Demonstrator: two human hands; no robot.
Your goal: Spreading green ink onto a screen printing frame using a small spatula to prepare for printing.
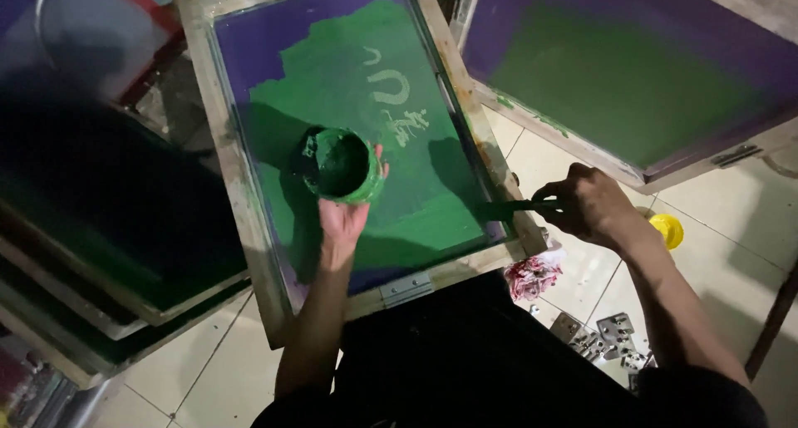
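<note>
My left hand (343,220) holds a round tub of green ink (339,164) from below, over the middle of a wooden-framed printing screen (235,179). The screen's purple mesh is smeared with green ink, with pale design shapes showing near its centre. My right hand (586,204) grips a thin dark tool coated in green ink (509,208), its tip reaching the screen's lower right corner.
A second purple-and-green framed screen (632,79) lies at the upper right. Dark stacked frames (108,312) fill the left side. On the white tiled floor sit a stained rag (534,274), a yellow lid (667,230) and several metal hinge clamps (605,336).
</note>
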